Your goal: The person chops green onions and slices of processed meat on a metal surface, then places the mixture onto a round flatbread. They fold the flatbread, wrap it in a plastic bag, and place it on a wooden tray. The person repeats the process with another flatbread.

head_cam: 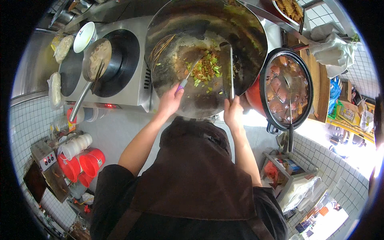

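Before me is a large, wide metal wok [204, 103] with a dark, stained inside. Chopped green pepper and brown bits [207, 67] are heaped near its middle, with a few pieces scattered around. My left hand [170, 100] grips the purple handle of a thin metal utensil [192, 69], whose far end reaches the left side of the heap. In my right hand [234, 111] is a long, flat metal tool [231, 70], standing just right of the food; its exact kind is unclear. A bundle of thin sticks [160, 49] leans inside the wok on the left.
To the right, a black-rimmed pot [264, 90] holds braised chunks in brown liquid, with a ladle [290, 111] in it. On the left cooker [126, 100] sits a saucepan [87, 91] with chopsticks [98, 76], beside a white bowl [82, 39]. Red buckets [93, 162] stand lower left.
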A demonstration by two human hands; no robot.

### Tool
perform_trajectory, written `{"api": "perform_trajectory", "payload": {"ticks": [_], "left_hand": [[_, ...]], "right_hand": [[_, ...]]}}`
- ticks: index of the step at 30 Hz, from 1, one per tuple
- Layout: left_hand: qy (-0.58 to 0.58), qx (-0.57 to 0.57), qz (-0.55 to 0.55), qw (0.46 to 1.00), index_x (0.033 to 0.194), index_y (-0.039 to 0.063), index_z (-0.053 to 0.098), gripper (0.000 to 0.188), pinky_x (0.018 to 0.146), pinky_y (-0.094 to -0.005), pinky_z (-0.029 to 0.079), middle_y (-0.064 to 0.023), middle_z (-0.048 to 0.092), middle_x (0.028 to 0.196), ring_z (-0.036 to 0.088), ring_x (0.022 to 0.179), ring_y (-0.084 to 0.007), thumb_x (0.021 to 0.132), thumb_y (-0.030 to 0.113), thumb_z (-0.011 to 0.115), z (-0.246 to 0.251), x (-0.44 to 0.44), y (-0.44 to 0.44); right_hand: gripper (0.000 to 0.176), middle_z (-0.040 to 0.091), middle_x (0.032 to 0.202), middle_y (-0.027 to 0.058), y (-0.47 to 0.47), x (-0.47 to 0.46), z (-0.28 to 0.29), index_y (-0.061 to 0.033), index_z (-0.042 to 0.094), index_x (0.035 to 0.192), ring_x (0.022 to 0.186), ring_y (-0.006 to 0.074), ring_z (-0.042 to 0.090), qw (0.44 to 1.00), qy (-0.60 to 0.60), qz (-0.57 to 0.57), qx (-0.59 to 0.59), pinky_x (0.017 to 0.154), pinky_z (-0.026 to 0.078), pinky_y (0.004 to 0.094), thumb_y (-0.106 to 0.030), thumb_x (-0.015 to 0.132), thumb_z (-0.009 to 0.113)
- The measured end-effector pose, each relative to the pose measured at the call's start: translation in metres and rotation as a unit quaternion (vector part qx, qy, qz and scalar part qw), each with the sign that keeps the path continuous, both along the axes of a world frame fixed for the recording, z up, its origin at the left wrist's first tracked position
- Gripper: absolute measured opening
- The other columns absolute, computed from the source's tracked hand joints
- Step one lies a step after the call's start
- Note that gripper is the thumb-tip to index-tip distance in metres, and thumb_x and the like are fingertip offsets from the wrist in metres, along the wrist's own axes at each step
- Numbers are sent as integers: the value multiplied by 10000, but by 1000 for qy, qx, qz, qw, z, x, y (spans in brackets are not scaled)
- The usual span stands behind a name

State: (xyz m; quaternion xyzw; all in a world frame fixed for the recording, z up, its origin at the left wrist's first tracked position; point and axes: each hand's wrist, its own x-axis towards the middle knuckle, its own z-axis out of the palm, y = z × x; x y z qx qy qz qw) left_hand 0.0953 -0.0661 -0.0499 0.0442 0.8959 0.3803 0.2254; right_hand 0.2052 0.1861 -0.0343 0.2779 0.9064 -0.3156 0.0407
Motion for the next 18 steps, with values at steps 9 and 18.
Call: {"api": "perform_trajectory", "payload": {"ticks": [9,18], "left_hand": [[18,63,31,997,1366,104,581,429,744,-321,497,-88,659,871,626,810,-200,1000,329,576,-16,-34,-6],[-35,68,33,997,1352,109,591,443,781,-377,513,-169,710,936,689,871,-306,991,365,575,-25,-9,-24]], "right_hand": [[335,669,833,328,-3,-5,11,29,487,1092,785,513,659,997,-31,73,-19,702,526,581,-251,947,600],[389,662,850,347,2,-2,10,35,481,1204,823,533,648,996,-76,49,19,739,523,592,-235,949,597]]}}
